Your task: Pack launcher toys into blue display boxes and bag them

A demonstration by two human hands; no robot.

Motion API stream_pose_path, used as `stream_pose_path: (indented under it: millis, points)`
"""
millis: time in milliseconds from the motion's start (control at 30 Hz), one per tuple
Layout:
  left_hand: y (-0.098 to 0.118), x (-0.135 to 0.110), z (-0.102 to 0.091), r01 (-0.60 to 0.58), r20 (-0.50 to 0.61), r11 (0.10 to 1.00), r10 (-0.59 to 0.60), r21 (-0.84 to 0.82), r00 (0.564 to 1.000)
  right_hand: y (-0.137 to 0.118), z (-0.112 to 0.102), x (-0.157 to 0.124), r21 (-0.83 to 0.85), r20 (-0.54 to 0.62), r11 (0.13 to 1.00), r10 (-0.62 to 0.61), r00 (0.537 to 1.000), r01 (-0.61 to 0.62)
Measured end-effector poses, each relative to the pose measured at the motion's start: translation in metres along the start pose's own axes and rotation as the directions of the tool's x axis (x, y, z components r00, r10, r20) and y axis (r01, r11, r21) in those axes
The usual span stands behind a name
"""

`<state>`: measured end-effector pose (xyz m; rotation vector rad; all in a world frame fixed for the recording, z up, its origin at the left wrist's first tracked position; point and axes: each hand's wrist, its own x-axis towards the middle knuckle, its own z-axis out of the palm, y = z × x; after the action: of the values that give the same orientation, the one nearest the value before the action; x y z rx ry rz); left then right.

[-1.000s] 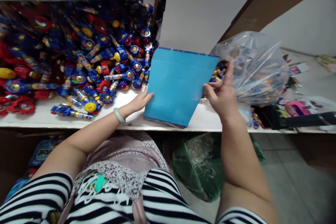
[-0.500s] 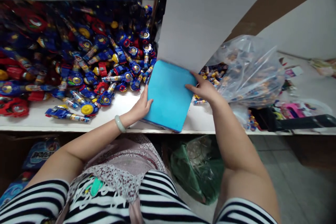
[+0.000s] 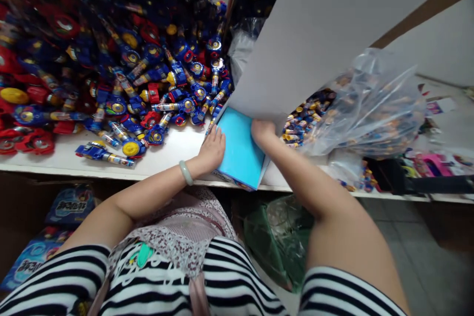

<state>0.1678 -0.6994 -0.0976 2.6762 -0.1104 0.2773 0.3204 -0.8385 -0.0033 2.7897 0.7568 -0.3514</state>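
Observation:
A blue cardboard box panel (image 3: 240,150) rests on the white table (image 3: 174,150) near its front edge, with a large grey-white flap (image 3: 314,34) rising from it toward the upper right. My left hand (image 3: 212,150) lies against the panel's left edge, fingers bent on it, a pale bangle on the wrist. My right hand (image 3: 262,131) presses on the panel's top right corner where the flap folds, and its fingers are tucked under the flap, out of sight.
A big heap of blue, red and yellow toy launchers (image 3: 111,79) covers the table's left. A clear plastic bag (image 3: 370,103) of small toys lies to the right. Below the table are a green bag (image 3: 274,237) and printed boxes (image 3: 55,222).
The blue panel has been folded down and now shows much smaller, while the grey flap swung over toward the right. My right hand left the plastic bag and moved to the fold.

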Motion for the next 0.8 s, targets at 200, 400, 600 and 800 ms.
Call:
stream_pose_path:
  millis: [200, 400, 600, 800]
  points:
    - [0.001, -0.01, -0.025, -0.198, 0.093, 0.978, 0.192, 0.066, 0.977, -0.026, 0.02, -0.054, 0.002, -0.065, 1.0, 0.023, 0.998, -0.023]
    - [0.002, -0.023, -0.021, -0.286, 0.249, 0.955, 0.257, 0.084, 0.934, -0.051, 0.066, -0.084, 0.082, -0.041, 0.994, -0.068, 0.997, 0.072]
    - [0.018, -0.008, -0.006, -0.156, 0.251, 0.979, 0.119, 0.134, 0.961, -0.035, 0.087, -0.055, 0.174, -0.189, 0.963, -0.171, 0.967, 0.204]
    - [0.002, -0.028, -0.052, -0.328, 0.276, 0.936, 0.352, -0.129, 0.894, -0.029, 0.105, -0.068, 0.175, -0.322, 0.935, -0.241, 0.916, 0.308]
